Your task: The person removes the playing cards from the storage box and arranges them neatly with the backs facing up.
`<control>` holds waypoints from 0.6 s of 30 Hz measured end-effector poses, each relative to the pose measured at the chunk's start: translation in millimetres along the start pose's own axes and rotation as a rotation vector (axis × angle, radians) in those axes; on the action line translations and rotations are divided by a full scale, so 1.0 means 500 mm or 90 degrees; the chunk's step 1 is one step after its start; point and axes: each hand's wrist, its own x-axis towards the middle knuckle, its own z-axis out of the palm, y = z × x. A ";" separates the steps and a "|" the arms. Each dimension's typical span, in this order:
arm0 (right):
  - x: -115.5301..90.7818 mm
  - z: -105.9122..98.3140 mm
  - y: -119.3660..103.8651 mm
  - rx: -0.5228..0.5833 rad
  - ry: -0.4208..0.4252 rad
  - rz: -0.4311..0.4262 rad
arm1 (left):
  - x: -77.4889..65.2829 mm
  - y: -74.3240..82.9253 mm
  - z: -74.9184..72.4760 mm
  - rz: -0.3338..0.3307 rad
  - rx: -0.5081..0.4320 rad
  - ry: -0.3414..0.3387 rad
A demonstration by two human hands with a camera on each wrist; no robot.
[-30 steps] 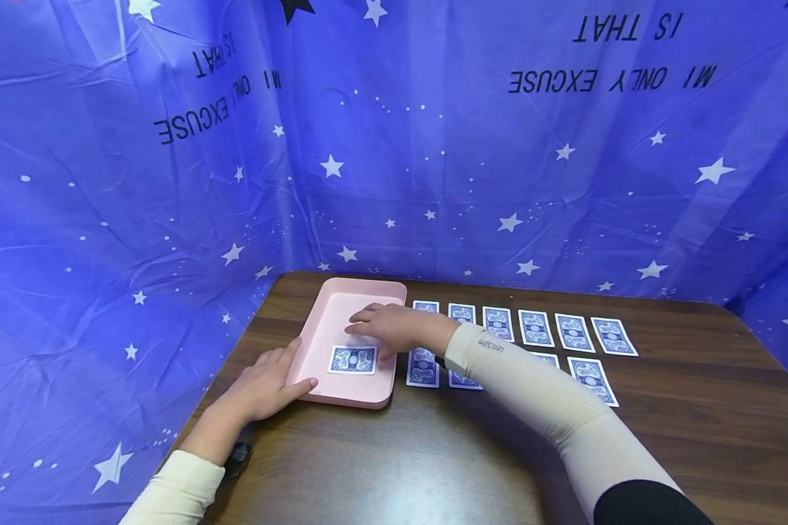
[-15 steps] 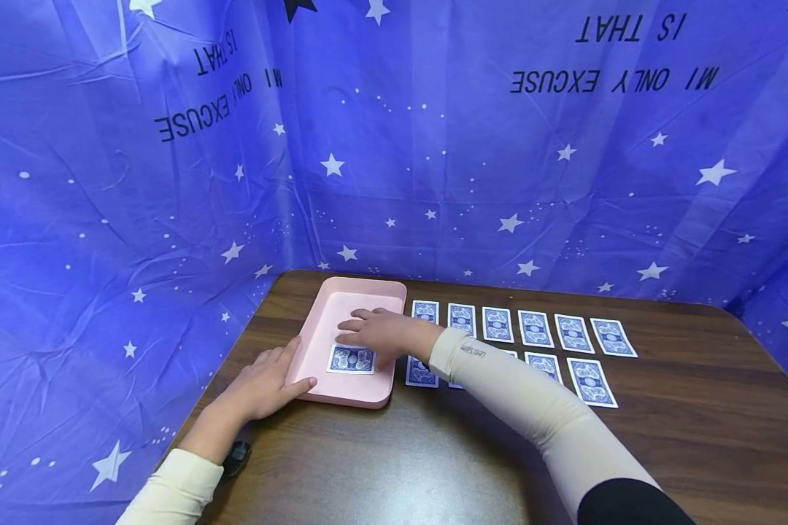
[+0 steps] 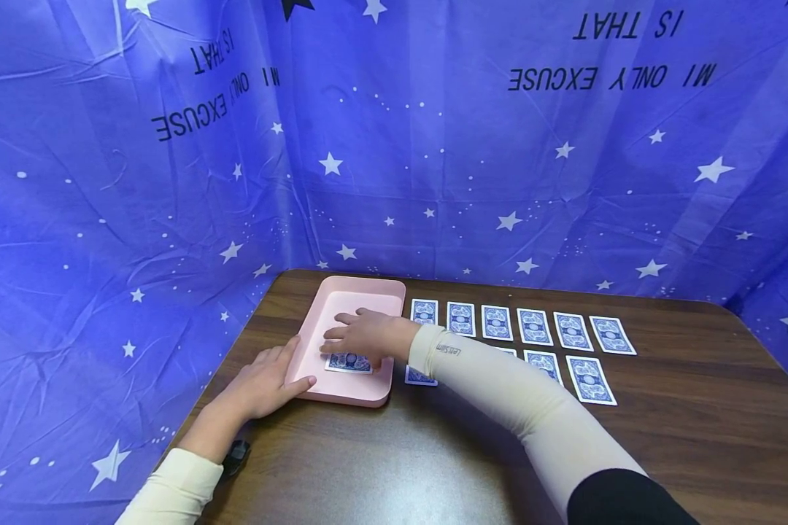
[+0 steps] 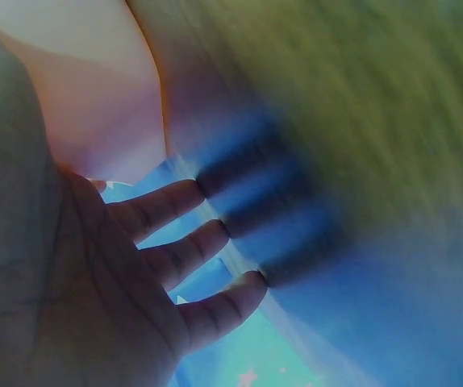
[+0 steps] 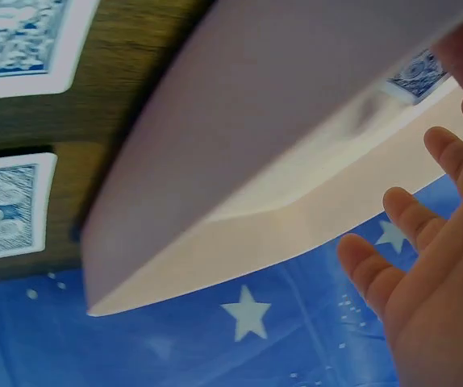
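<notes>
My left hand [image 3: 263, 383] rests against the left side of a pink tray [image 3: 368, 300], fingers straight and thumb over its front left corner. In the left wrist view these fingers are spread beside the tray's pale wall [image 4: 94, 72]. A blue-backed playing card [image 3: 348, 364] lies face down inside the tray. Over it reaches my right hand [image 3: 368, 337], with straight, spread fingers that partly cover the card. The right wrist view has the fingers extended inside the rim, with a corner of the card [image 5: 419, 76] near the thumb side.
Two rows of face-down playing cards [image 3: 496, 323] lie on the brown wooden table [image 3: 696, 394], right of the tray. My right sleeve [image 3: 519, 394] hides part of the nearer row. A blue curtain [image 3: 473, 168] with white stars hangs behind and at the left.
My right hand has slid leftward over the tray and now covers more of the card. The left hand has kept its place at the tray's side.
</notes>
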 end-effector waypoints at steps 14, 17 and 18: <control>0.015 -0.010 -0.005 -0.043 -0.051 -0.007 | 0.001 -0.004 0.002 0.012 0.007 0.019; 0.017 -0.009 -0.003 -0.037 -0.048 -0.008 | 0.000 -0.004 0.003 0.011 0.009 0.019; 0.017 -0.008 -0.002 -0.034 -0.046 -0.009 | 0.000 -0.004 0.003 0.011 0.009 0.018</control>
